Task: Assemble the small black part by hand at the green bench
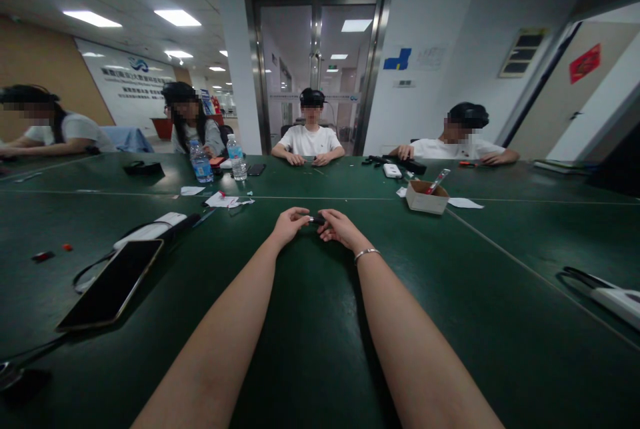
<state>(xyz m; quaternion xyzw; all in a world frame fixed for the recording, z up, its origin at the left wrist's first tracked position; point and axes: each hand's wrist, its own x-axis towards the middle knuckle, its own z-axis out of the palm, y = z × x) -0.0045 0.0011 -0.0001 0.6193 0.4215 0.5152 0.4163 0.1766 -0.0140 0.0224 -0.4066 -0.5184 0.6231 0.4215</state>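
Note:
A small dark stick-like piece (317,220) with a shiny metallic part spans the gap between my two hands, just above the green table (310,322). Its exact kind is too small to make out. The fingertips of my left hand (291,226) pinch its shiny end. At the dark end, my right hand (341,228) grips with thumb and fingers, which cover part of it. A silver bangle (367,255) circles my right wrist. Both forearms reach forward over the tabletop.
Left of my arms lie a phone (114,284), a white device (150,232) with a cable, and small red pieces (67,247). Ahead are water bottles (201,164), paper scraps (222,200) and a small box (427,198). Several people sit across the table.

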